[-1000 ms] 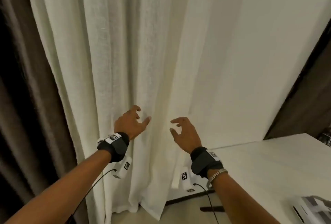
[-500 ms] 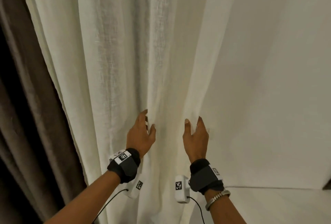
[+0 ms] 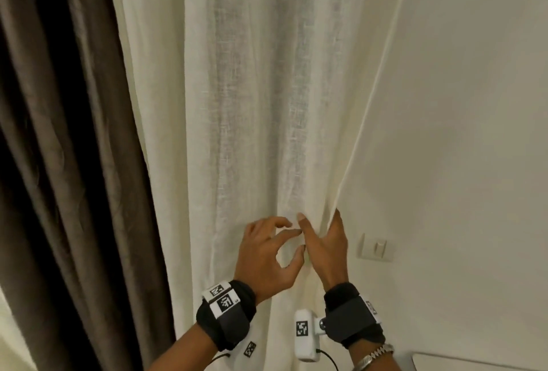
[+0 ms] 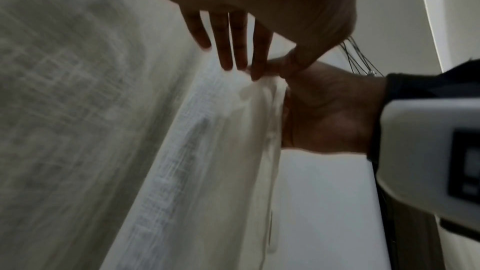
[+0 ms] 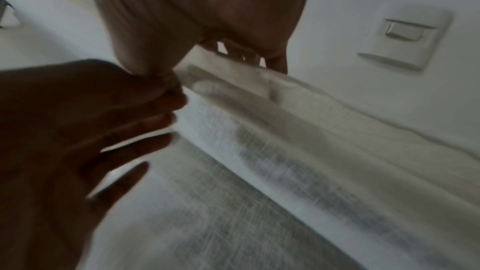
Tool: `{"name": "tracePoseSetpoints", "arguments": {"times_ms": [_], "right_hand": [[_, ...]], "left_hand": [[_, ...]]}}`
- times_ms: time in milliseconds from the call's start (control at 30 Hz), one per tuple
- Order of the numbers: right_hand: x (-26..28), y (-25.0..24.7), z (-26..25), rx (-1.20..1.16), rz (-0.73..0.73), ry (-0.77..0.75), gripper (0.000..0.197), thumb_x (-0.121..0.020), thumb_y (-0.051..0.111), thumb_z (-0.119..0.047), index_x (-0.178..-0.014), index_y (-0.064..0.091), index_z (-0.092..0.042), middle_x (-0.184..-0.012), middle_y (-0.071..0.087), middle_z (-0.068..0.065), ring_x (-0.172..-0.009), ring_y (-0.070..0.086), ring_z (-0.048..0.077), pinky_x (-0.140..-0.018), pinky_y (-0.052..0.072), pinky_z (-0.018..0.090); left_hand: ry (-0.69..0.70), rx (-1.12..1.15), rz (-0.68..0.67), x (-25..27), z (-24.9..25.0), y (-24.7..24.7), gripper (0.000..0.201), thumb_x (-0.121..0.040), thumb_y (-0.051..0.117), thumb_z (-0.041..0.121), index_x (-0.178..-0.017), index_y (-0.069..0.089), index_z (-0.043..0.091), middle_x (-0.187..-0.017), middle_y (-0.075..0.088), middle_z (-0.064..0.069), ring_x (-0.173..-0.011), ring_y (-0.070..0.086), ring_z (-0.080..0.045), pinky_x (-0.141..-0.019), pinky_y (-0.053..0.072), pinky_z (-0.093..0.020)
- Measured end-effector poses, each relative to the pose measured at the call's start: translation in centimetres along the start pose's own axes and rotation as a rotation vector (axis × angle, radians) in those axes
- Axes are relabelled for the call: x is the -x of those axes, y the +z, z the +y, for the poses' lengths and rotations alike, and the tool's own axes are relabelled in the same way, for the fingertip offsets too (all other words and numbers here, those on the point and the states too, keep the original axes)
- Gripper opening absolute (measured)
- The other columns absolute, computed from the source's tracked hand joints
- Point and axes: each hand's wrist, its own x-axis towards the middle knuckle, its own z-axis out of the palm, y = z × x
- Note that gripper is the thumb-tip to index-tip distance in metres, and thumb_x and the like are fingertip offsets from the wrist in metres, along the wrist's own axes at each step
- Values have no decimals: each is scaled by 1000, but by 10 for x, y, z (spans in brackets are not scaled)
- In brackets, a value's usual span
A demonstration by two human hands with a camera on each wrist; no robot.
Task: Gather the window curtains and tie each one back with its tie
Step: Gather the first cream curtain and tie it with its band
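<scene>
A white sheer curtain (image 3: pixel 252 103) hangs in the middle of the head view, its right edge pulled in from the wall. My right hand (image 3: pixel 320 229) grips that edge, with the fingers behind the cloth and the thumb in front. In the left wrist view the folds (image 4: pixel 262 98) bunch against the right palm (image 4: pixel 327 110). Just to its left, my left hand (image 3: pixel 284 244) has its fingers relaxed and touches the curtain beside the right thumb. The right wrist view shows the left hand's spread fingers (image 5: pixel 145 122) against the cloth (image 5: pixel 285 151). No tie is in view.
A dark brown curtain (image 3: pixel 74 163) hangs at the left, beside the white one. The bare white wall (image 3: pixel 474 103) at the right carries a switch plate (image 3: pixel 375 247) close to my right hand. A pale table corner (image 3: pixel 474 363) shows at the bottom right.
Both hands have come together at the curtain's right edge. The right hand, earlier flat on the cloth, now grips the edge. The left hand has moved right to meet it.
</scene>
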Motion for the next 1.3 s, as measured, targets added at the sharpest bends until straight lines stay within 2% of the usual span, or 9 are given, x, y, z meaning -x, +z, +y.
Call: {"name": "tracePoseSetpoints", "arguments": {"times_ms": [167,300,400,500,667,800,933,1133,1300], "right_hand": [[-6,18,3,33,74,90,48,-108,53,-42,-151,51,-20,-149,60,-1,-140,56,23,-122,42,45],[-2,28,-8,-18,24,109,47,-114,41,-39,-156,46,-19,-148,51,-12,-136,46,7,-116,32,26],[0,29,-13,-30,-6,143,49,-114,40,-40,-158,44,-21,-149,50,-11,-135,43,3,-112,29,23],[-1,28,-17,-36,-14,168,52,-113,40,-44,-160,41,-22,-160,47,-6,-150,41,13,-114,27,23],[6,20,-24,-40,-59,168,60,-113,38,-48,-164,32,-18,-164,41,-2,-157,32,17,-109,20,20],[23,29,-24,-53,-102,93,45,-108,41,-58,-150,43,-42,-147,56,-19,-137,54,3,-118,35,25],[28,39,-27,-57,-197,-16,53,-95,58,-64,-142,53,-40,-131,68,-21,-119,65,-9,-97,52,14],[27,41,-25,88,-133,-50,58,-84,79,-60,-129,59,-31,-113,72,-13,-101,72,-2,-85,61,20],[12,39,-20,67,-13,39,32,-107,53,-48,-117,67,-21,-102,74,-5,-94,72,7,-81,54,21]], "left_hand": [[-81,-255,520,-17,-22,-37,34,-84,81,18,-118,77,22,-135,64,-14,-127,58,-41,-117,33,-39],[-265,-121,688,-25,-47,-58,68,-82,89,21,-143,58,13,-146,48,-18,-134,48,-36,-113,43,-50],[-387,72,595,-26,-62,-54,86,-82,91,30,-153,45,13,-136,53,-3,-119,57,-21,-101,54,-47],[-509,138,470,-17,-71,-36,68,-91,81,31,-150,48,24,-128,62,9,-105,61,-11,-90,58,-40],[-311,51,315,7,-80,-7,27,-104,53,26,-113,69,6,-105,71,-5,-86,70,-25,-72,59,-38],[-200,-7,164,19,-60,14,42,-105,51,28,-134,67,3,-139,66,-13,-118,67,-29,-97,60,-46],[-136,-126,45,22,-36,26,71,-101,63,36,-164,35,15,-172,22,-24,-158,27,-39,-126,26,-47],[-73,-112,94,27,-30,29,50,-98,65,31,-146,55,21,-148,50,-20,-137,42,-35,-111,38,-51],[1,-2,19,24,-30,19,37,-99,62,30,-135,68,32,-147,57,-6,-139,42,-28,-115,33,-48]]}}
